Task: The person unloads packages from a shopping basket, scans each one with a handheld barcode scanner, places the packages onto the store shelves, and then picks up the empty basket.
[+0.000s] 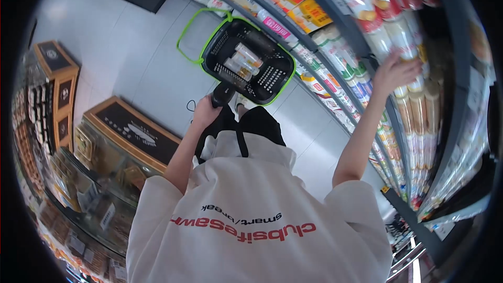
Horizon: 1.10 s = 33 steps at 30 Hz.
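My left hand point(207, 111) is closed around the black handle point(222, 95) of a black shopping basket point(272, 81) with a bright green rim. Inside the basket lie a few clear cylindrical packs point(242, 62) with pale contents, apparently dried noodles. My right hand point(396, 75) reaches into the shelf on the right, its fingers stretched out against upright cylindrical noodle packs point(411, 110). Whether the fingertips touch a pack or only hover over it is hard to tell. Brown and white packs stand in rows just below that hand.
Grey shelving point(361, 57) full of packaged goods runs along the right. A second green handle point(181, 34) folds out from the basket's far side. On the left are wood-trimmed display counters point(133, 131) with packed food. Pale floor tiles point(152, 63) lie between.
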Motion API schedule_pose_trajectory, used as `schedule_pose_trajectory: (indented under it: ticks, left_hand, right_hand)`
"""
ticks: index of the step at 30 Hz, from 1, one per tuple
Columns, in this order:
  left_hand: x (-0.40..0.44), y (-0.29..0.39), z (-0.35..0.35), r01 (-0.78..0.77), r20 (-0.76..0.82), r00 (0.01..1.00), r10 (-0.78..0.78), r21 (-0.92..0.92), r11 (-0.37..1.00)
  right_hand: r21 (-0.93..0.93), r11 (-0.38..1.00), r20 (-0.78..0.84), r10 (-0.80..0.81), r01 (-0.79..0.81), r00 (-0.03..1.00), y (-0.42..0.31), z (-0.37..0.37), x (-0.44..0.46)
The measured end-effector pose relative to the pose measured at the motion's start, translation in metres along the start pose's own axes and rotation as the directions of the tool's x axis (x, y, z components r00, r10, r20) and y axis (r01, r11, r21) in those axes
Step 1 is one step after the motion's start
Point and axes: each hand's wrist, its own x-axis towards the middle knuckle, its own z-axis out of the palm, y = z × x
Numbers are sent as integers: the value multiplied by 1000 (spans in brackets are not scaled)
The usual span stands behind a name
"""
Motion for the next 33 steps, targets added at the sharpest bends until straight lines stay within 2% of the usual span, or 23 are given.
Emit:
schedule_pose_trajectory:
  ticks: [3,4,6,8,9,10,11,12,14,16,17,20,22,24,26,29,32,33]
  left_hand:
    - [29,-63,48,59,35,998,-59,12,998]
    - [39,-83,63,70,33,997,-71,15,997]
    - [49,-109,87,138,37,989,-142,90,986]
    - [64,-136,113,184,9,982,-187,127,975]
    - [68,-146,126,183,-6,983,-184,123,975]
    - [71,-153,136,157,-8,987,-158,120,980]
    - [77,-176,159,151,-1,988,-152,115,982]
    - [80,-184,169,125,-12,992,-124,112,986]
    - [78,-201,188,76,-11,997,-76,176,981]
    - [76,-205,193,-3,12,1000,1,243,970]
    - [78,-206,194,3,45,999,-15,252,968]
    - [84,-208,191,-22,46,999,12,229,973]
    - [90,-211,188,-18,25,1000,13,220,975]
    - [91,-215,188,-9,12,1000,7,214,977]
    - [94,-222,185,-7,-12,1000,10,211,978]
    - [101,-227,179,-14,2,1000,14,205,979]
    - [108,-228,173,-27,7,1000,27,226,974]
    - [111,-229,170,-33,9,999,32,230,973]
  right_hand:
    - [212,971,97,94,-113,991,-44,-4,-22]
    - [455,888,60,43,-65,997,-66,-3,-37]
    - [738,667,38,114,-105,993,-131,7,-86]
    - [735,674,213,-135,-68,968,-159,39,-168]
    - [737,667,332,-216,-109,918,-180,62,-210]
    - [710,672,502,-277,-208,819,-192,91,-252]
    - [535,577,837,-267,-617,477,-193,156,-352]
    - [425,648,904,-261,-632,340,-184,190,-406]
    - [202,768,961,-276,-608,-29,-160,256,-510]
    - [156,832,923,-315,-533,-220,-139,309,-586]
    - [158,892,913,-296,-424,-281,-141,324,-599]
    - [168,972,929,-212,-165,-302,-134,404,-666]
    - [193,919,929,-284,-344,-238,-146,448,-670]
    - [142,976,977,-164,-163,-133,-160,489,-679]
    - [139,982,990,-136,-126,34,-169,522,-685]
    - [284,956,956,-277,-73,98,-172,562,-686]
    - [291,933,939,-321,-211,-125,-180,579,-674]
    - [290,929,941,-321,-230,-110,-180,588,-677]
